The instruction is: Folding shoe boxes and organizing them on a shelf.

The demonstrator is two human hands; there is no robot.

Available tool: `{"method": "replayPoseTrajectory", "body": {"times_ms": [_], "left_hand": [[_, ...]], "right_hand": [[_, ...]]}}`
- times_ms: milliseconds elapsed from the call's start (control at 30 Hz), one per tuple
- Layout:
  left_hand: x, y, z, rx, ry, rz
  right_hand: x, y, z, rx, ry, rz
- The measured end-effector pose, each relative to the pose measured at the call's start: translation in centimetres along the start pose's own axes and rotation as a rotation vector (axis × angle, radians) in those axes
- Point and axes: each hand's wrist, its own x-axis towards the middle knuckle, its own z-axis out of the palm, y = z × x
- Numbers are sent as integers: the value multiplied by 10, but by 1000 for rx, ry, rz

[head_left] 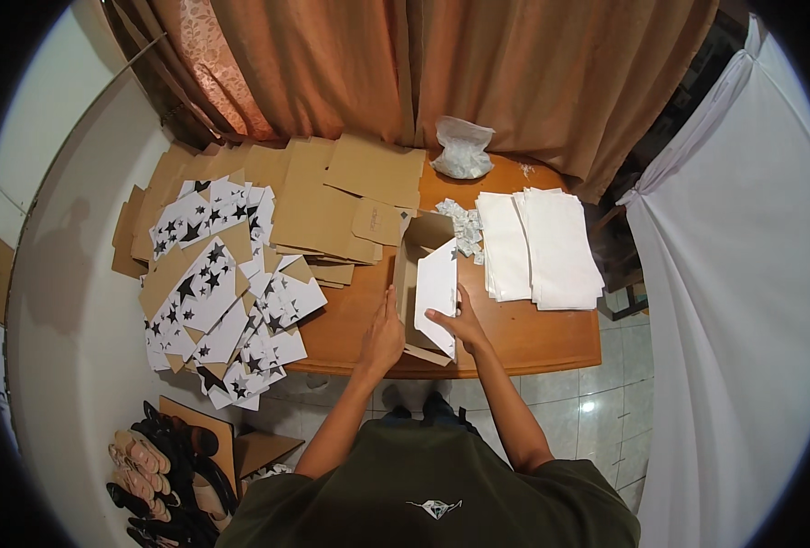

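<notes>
A cardboard box (407, 263) stands in front of me near the table's front edge, its top open and brown inside. Its right-hand white panel (437, 290) tilts and carries a few dark stars at the corners. My left hand (384, 336) lies along the box's left wall, fingers stretched out and together. On the other side, my right hand (461, 324) grips the white panel, thumb on its face and fingers behind it. The underside of the box is hidden.
Flat white star-printed cardboard pieces (208, 288) pile at the left, with brown cardboard sheets (309, 187) behind. Small white packets (464, 228) lie beyond the box, next to white paper stacks (551, 247). A clear plastic bag (464, 151) sits at the back; shoes (163, 466) stand lower left.
</notes>
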Motion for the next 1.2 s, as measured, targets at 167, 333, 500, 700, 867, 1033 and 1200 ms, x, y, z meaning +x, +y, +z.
{"method": "replayPoseTrajectory", "body": {"times_ms": [167,333,500,700,867,1033,1200], "left_hand": [[11,-10,34,135,-14,60],[46,-22,65,-462,-84,-228],[63,-13,107,-425,34,-44],[82,37,98,-245,35,-184],[87,9,106,-231,112,-137],[92,1,88,-312,136,-174],[75,-17,72,-335,98,-164]], "right_hand": [[31,21,-31,-84,-46,-5],[50,30,-58,-228,-60,-20],[54,36,-87,-106,-162,-140],[66,21,-108,-66,-271,-145],[79,11,-101,-57,-359,-191],[108,-25,-80,-768,-46,-603],[153,-58,-52,-926,-96,-594]]}}
